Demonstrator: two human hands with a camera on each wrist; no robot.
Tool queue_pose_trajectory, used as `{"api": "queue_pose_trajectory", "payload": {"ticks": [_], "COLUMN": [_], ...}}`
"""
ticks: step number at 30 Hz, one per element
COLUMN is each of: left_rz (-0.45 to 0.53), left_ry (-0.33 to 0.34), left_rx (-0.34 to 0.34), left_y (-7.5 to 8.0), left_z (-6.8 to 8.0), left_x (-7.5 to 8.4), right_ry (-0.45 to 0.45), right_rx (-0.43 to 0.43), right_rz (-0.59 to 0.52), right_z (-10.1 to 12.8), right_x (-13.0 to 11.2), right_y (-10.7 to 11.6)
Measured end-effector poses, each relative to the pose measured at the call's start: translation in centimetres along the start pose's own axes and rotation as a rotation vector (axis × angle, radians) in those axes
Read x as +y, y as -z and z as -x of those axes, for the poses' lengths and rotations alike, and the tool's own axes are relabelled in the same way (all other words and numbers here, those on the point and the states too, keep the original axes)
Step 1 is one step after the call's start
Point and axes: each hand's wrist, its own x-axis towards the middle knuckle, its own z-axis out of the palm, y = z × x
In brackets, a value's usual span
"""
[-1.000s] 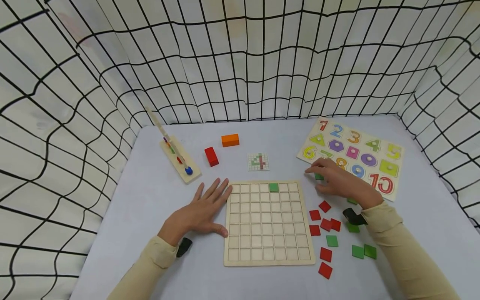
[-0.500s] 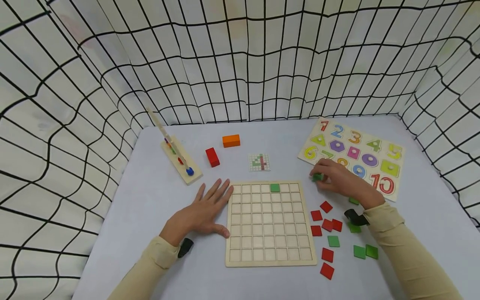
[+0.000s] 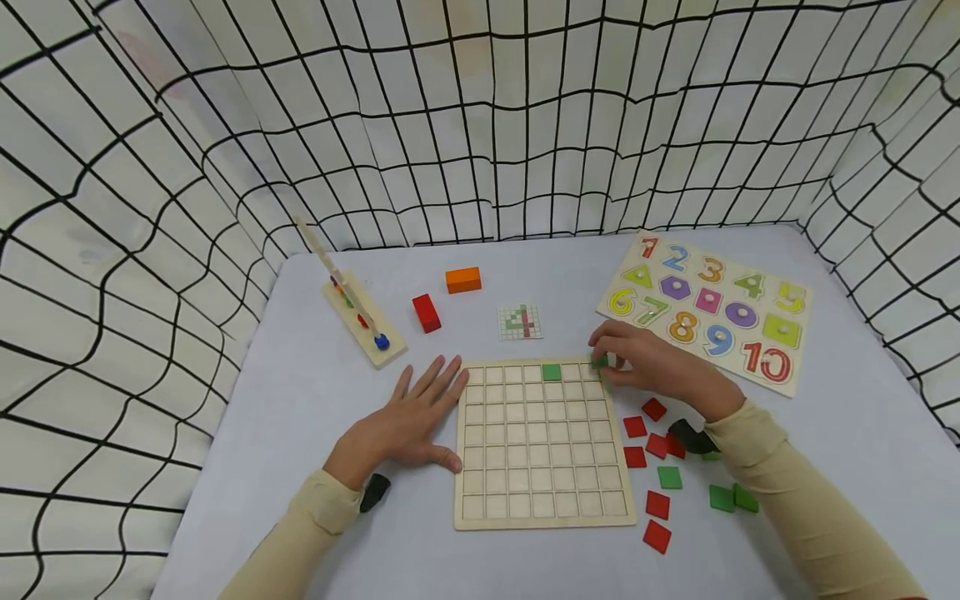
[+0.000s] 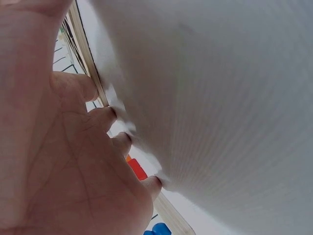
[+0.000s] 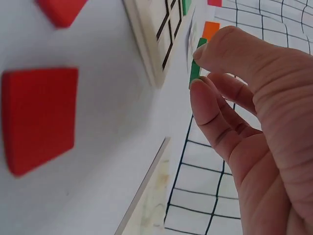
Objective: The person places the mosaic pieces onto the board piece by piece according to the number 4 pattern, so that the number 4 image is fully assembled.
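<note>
My right hand point(image 3: 648, 360) pinches a green square tile point(image 5: 196, 66) between thumb and fingers, just off the far right corner of the wooden grid board point(image 3: 517, 450). In the right wrist view the tile is held edge-on above the table. My left hand point(image 3: 401, 429) lies spread on the table, its thumb touching the board's left edge. One green tile point(image 3: 551, 372) sits in a cell of the board's far row. Several red tiles point(image 3: 635, 457) and green tiles point(image 3: 670, 477) lie loose to the board's right, some partly hidden by my right wrist.
Behind the board lies a small pattern card point(image 3: 519, 322). A red block point(image 3: 427, 313) and an orange block point(image 3: 462, 280) stand left of it. A wooden bead stand point(image 3: 367, 329) is at the far left, a number puzzle point(image 3: 712, 312) at the far right. Black netting surrounds the table.
My right hand has picked up the green tile from beside the number puzzle and carried it left to the board's far right corner. The left hand stays in place.
</note>
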Motion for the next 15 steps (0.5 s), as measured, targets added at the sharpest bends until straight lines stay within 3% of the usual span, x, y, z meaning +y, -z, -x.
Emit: {"api": "queue_pose_trajectory", "payload": {"ticks": [15], "left_rz": [0.002], "left_ry": [0.004], "left_rx": [-0.006], "left_y": [0.1], "left_z": [0.1], "left_x": [0.2], "right_ry": [0.131], "right_rx": [-0.031], "right_rz": [-0.026], "right_z": [-2.5], "right_x": [-2.4], "right_y": [-1.6]}}
